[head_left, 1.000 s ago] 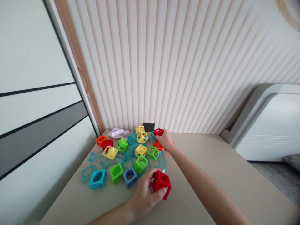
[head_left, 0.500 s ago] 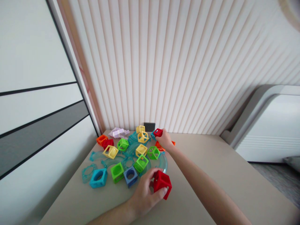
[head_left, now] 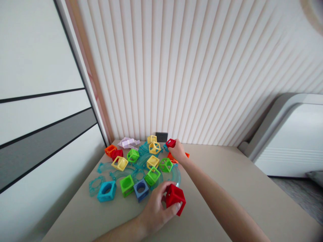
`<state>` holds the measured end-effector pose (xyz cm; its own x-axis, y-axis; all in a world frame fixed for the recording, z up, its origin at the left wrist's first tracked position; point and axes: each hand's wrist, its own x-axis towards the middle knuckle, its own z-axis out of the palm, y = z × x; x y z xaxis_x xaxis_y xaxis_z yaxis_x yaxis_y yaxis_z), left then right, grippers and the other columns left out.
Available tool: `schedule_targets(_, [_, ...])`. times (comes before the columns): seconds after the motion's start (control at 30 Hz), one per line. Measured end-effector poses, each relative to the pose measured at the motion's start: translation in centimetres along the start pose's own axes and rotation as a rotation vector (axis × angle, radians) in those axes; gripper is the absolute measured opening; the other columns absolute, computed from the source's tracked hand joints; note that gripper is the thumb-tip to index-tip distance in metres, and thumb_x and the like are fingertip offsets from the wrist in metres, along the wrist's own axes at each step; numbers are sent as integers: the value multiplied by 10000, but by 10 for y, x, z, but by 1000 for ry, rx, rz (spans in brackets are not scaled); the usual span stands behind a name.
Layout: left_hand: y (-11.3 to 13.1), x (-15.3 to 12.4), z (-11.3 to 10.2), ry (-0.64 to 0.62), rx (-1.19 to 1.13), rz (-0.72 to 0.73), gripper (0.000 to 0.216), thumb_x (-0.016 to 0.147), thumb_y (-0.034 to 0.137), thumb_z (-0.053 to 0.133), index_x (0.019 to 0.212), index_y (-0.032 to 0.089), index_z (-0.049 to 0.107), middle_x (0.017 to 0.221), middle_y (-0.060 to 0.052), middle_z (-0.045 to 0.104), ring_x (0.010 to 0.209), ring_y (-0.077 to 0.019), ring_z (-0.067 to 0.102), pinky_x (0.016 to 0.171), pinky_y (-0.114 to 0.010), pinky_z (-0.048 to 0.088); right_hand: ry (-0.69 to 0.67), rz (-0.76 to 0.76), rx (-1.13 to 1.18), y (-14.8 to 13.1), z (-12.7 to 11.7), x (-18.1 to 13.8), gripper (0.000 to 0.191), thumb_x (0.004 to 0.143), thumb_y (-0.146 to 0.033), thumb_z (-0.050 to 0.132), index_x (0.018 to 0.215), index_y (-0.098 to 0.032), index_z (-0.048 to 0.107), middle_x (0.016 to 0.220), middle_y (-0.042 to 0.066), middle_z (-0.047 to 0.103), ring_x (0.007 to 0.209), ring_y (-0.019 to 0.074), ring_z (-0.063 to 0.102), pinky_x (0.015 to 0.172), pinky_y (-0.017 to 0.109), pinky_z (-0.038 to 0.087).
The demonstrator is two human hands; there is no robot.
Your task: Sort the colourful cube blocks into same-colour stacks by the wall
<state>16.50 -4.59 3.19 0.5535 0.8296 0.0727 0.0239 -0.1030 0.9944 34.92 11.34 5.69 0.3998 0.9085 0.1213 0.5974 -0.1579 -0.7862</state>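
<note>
My left hand (head_left: pixel 156 209) is closed round a red hollow cube (head_left: pixel 175 199) at the near edge of a heap of toy pieces on the beige table (head_left: pixel 227 188). My right hand (head_left: pixel 178 151) reaches to the back of the heap and grips a smaller red cube (head_left: pixel 171 143) near the wall. Between the hands lie green cubes (head_left: pixel 152 175), yellow cubes (head_left: pixel 152 162), a dark blue cube (head_left: pixel 141 189) and clear teal curved track pieces (head_left: pixel 175 173).
A light blue cube (head_left: pixel 107 191), orange block (head_left: pixel 110 150), and pale purple piece (head_left: pixel 128 143) lie at the heap's left and back. A dark wall socket (head_left: pixel 161 136) sits on the ribbed wall. A white cabinet (head_left: pixel 290 134) stands at right; a panelled door at left.
Both hands keep their hold and place; the view has only shifted slightly.
</note>
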Motion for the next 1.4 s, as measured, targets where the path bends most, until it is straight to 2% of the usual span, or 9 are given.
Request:
schedule_targets(0.43, [-2, 0, 0, -8, 10, 12, 523, 804, 361, 719, 1273, 187, 565, 1198, -114, 680, 1044, -249, 652, 878, -340, 528, 7, 41, 69, 13, 2, 8, 205, 671, -231, 714, 765, -215, 533, 610, -47, 580, 574, 155, 576, 485, 225, 364])
schedule_targets(0.7, [1, 1, 0, -18, -14, 10, 523, 796, 366, 723, 1264, 190, 567, 1184, -112, 687, 1015, -248, 664, 860, -338, 536, 69, -4, 81, 7, 4, 3, 364, 639, -282, 787, 839, -237, 486, 742, -23, 626, 689, 187, 611, 567, 257, 428])
schedule_targets(1.0, [-2, 0, 0, -3, 26, 9, 522, 794, 347, 727, 1271, 200, 574, 1209, -110, 689, 1044, -253, 659, 882, -343, 531, 103, 17, 67, 4, 1, -3, 340, 690, -309, 760, 819, -255, 450, 748, -12, 635, 703, 201, 617, 586, 270, 431])
schedule_targets(1.3, [-4, 0, 0, -2, 17, 11, 540, 790, 359, 732, 1281, 203, 572, 1222, -117, 684, 1061, -266, 656, 900, -354, 526, 100, 30, 95, 8, 4, 1, 347, 647, -222, 769, 827, -249, 474, 750, -20, 635, 722, 202, 630, 588, 267, 439])
schedule_targets(1.4, [-3, 0, 0, -1, 14, 16, 538, 787, 361, 731, 1275, 197, 574, 1217, -121, 685, 1057, -268, 656, 897, -356, 528, 78, 32, 147, 9, 4, 2, 318, 683, -206, 737, 865, -247, 479, 759, -19, 654, 713, 201, 666, 565, 264, 464])
